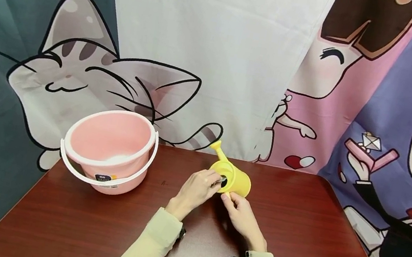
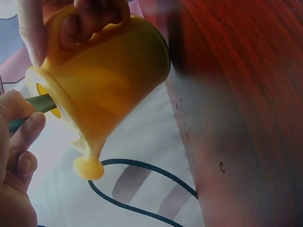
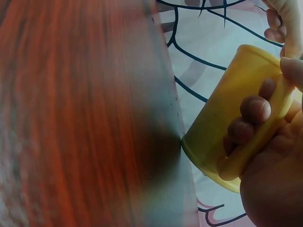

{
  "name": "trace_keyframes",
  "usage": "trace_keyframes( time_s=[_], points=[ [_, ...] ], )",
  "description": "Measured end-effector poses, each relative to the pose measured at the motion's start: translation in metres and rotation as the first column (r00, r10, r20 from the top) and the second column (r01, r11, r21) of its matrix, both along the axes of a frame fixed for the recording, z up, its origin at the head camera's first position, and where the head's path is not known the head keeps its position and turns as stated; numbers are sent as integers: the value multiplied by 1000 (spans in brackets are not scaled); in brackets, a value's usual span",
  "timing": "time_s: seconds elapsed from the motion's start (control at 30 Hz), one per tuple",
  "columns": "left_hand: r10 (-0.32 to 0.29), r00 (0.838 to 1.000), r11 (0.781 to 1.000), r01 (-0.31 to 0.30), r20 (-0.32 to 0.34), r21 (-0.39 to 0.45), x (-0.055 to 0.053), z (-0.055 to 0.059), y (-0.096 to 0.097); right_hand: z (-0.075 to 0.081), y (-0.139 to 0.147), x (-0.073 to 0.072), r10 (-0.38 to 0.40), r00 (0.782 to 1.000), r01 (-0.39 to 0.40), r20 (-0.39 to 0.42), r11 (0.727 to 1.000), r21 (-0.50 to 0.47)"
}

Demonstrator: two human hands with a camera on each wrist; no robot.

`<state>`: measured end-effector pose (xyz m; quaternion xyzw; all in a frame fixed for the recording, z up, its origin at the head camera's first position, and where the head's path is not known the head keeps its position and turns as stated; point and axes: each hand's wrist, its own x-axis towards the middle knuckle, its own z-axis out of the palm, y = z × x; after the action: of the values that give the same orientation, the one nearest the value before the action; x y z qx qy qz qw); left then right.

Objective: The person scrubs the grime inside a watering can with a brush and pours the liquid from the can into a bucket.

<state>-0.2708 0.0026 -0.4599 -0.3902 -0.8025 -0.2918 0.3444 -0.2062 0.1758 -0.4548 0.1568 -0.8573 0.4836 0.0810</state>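
Observation:
A yellow watering can is tilted on its lower edge at the far part of the table, its mouth facing me and its spout pointing to the back left. My right hand grips the can's handle, fingers curled through the loop. My left hand is at the mouth, thumb and fingers pinching a dark green flat piece. One end of that piece reaches inside the can, where it is hidden; I cannot tell what kind of thing it is.
To the left a pink bucket stands on the reddish-brown table, its white handle hanging down in front. A printed cartoon curtain hangs right behind the table's back edge. Small specks show on the table top.

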Motion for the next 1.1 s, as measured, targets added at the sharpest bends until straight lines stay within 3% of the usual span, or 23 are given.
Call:
trace_keyframes(
  time_s=[0.13, 0.5, 1.1],
  points=[
    [2, 1000, 1000, -2, -16, 2, 0, 2, -1, 0, 1, -2, 10, 1000, -10, -17, 1000, 5],
    [36, 998, 999, -34, -51, 35, 4, 9, -6, -1, 6, -6, 31, 998, -28, 63, 999, -45],
    [-14, 999, 998, 18, -47, 67, 9, 16, -2, -4, 9, -8, 30, 998, -28, 56, 998, -50]
  ],
)
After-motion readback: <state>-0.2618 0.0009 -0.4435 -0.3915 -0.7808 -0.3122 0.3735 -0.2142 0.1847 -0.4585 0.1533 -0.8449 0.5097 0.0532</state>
